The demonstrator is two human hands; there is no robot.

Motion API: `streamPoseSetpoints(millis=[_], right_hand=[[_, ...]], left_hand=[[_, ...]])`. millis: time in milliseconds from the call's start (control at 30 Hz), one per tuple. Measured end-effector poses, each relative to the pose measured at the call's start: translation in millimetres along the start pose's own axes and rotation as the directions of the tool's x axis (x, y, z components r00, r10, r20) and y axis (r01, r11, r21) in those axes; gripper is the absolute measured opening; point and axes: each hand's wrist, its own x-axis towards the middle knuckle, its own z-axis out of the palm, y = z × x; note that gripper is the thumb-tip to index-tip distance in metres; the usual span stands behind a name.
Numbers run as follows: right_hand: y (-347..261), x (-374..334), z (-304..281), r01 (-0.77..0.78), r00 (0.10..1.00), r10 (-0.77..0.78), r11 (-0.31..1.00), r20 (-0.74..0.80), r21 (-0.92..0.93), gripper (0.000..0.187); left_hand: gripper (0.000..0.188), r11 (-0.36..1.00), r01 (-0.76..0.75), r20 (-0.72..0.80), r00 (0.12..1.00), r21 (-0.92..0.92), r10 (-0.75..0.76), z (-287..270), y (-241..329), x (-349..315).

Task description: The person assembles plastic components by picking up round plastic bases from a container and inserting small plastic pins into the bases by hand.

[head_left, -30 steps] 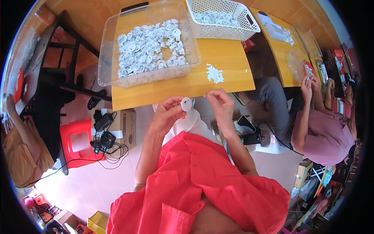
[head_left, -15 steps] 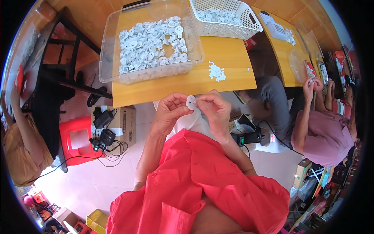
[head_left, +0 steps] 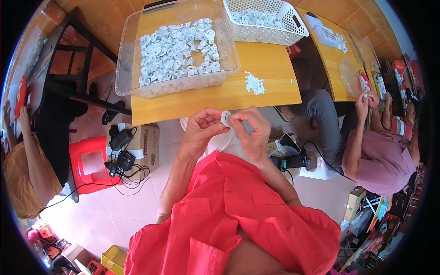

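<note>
Left grip [head_left: 200,129] pinched a white disc [head_left: 225,116]; adjoining right grip [head_left: 253,129], fingertips together, touched it, apparently mid-fitting; steady alignment seemed needed next.

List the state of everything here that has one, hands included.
Left hand: closed, fingers pinching the round white part.
Right hand: fingers touching the part; grip unclear.
Round white part: held up off the table.
Clear bin: open, part-filled with white parts.
White basket: open, holding white parts.
Small white pieces: loose, mostly heaped on the table.
</note>
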Motion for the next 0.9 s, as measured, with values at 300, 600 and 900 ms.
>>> streamPoseSetpoints(millis=[300, 600, 900], right_hand=[[-2, -3, -10, -0.079, 0.997, 0.081, 0.981, -0.003, 0.178, 0.014], [-7, 0, -11, 0.063, 0.996, -0.062, 0.998, 0.069, -0.004, 0.006], [-5, -2, -8, 0.143, 0.982, -0.141, 0.99, 0.129, -0.004, 0.006]], left_hand=[[0.024, 1.0, 0.001, 0.055, 0.998, -0.02, 0.0, 3, 1, 1], [0.026, 0.98, -0.106, 0.024, 0.994, 0.169, 0.104, 10, 5, -5], [0.028, 0.954, -0.207, 0.086, 0.977, 0.216, 0.193, 13, 8, -10]])
